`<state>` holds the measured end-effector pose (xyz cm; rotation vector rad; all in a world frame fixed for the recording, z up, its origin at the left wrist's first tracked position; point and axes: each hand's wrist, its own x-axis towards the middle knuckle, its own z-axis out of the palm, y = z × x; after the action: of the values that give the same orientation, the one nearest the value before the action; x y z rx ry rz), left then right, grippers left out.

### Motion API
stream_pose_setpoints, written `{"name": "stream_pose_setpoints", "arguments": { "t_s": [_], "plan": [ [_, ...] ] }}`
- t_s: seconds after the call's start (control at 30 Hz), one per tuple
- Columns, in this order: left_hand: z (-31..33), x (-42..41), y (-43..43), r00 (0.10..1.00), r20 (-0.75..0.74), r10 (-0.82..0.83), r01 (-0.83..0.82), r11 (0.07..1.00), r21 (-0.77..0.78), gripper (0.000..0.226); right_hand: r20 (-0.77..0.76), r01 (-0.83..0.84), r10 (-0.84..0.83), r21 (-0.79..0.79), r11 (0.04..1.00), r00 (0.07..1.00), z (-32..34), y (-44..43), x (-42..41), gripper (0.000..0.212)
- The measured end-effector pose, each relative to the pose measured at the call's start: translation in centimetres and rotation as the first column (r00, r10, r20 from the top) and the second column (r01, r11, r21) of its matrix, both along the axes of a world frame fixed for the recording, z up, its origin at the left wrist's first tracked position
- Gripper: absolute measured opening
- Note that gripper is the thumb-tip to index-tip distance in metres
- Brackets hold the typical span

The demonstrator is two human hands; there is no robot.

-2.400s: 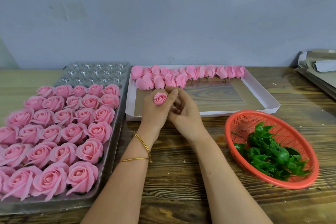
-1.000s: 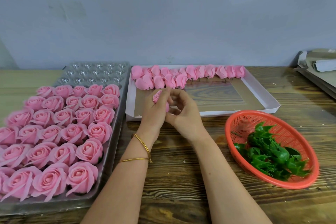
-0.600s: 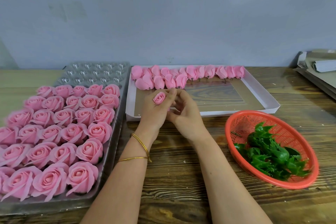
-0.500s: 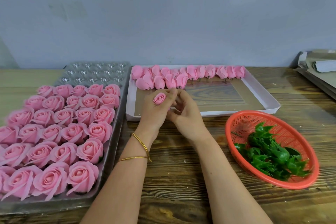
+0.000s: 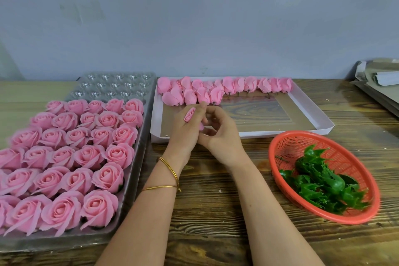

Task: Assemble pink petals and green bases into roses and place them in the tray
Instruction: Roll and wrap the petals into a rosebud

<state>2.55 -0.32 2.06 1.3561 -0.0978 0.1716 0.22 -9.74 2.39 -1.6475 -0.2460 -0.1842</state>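
Head view: on the left of the table (image 5: pixel 216 211) lies a clear tray (image 5: pixel 141 149) holding finished roses (image 5: pixel 86 157) in six rows, five across where a whole row shows; the picture's left edge cuts the nearer rows. Three rows of bare cups (image 5: pixel 116 85), five each, lie at its far end. Just right of it sits a white box (image 5: pixel 311 110) with loose petals (image 5: pixel 226 87) lined along its far wall, about sixteen, though they overlap too much for a sure count. Nearer and further right, a red basket (image 5: pixel 287 147) holds a heap of green bases (image 5: pixel 323 183), too tangled to count.

The two hands meet over the box's near left corner. The left hand (image 5: pixel 183 134) pinches one small pink bud (image 5: pixel 190 114) between thumb and fingers, the bud's spiral face turned up and toward the camera. The right hand (image 5: pixel 222 134) is pressed against the left, its fingers curled onto the bud's pink underside, its forefinger touching the left fingertips above the bud. Two gold bangles (image 5: pixel 168 166) ring the left wrist. Cardboard (image 5: pixel 380 84) is stacked at the far right.
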Motion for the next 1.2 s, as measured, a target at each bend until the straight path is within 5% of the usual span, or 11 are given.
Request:
{"name": "stream_pose_setpoints", "arguments": {
  "t_s": [0.6, 0.9, 1.2],
  "plan": [
    [-0.16, -0.12, 0.45, 0.997, 0.051, -0.066, 0.063, 0.995, 0.072, 0.022, 0.007, -0.054, 0.053, 0.033, 0.998, 0.999, 0.02, -0.31, 0.18, 0.044],
    [0.25, -0.03, 0.21, 0.997, 0.067, -0.039, 0.033, 0.995, 0.097, 0.048, 0.006, -0.033, 0.033, 0.033, 0.999, 0.999, 0.17, -0.09, 0.01, 0.040],
    [0.13, -0.07, -0.14, 0.998, 0.055, 0.003, -0.008, 0.996, 0.094, 0.045, 0.021, 0.015, -0.015, -0.005, 1.000, 1.000, 0.11, -0.16, 0.05, 0.040]
  ]
}}
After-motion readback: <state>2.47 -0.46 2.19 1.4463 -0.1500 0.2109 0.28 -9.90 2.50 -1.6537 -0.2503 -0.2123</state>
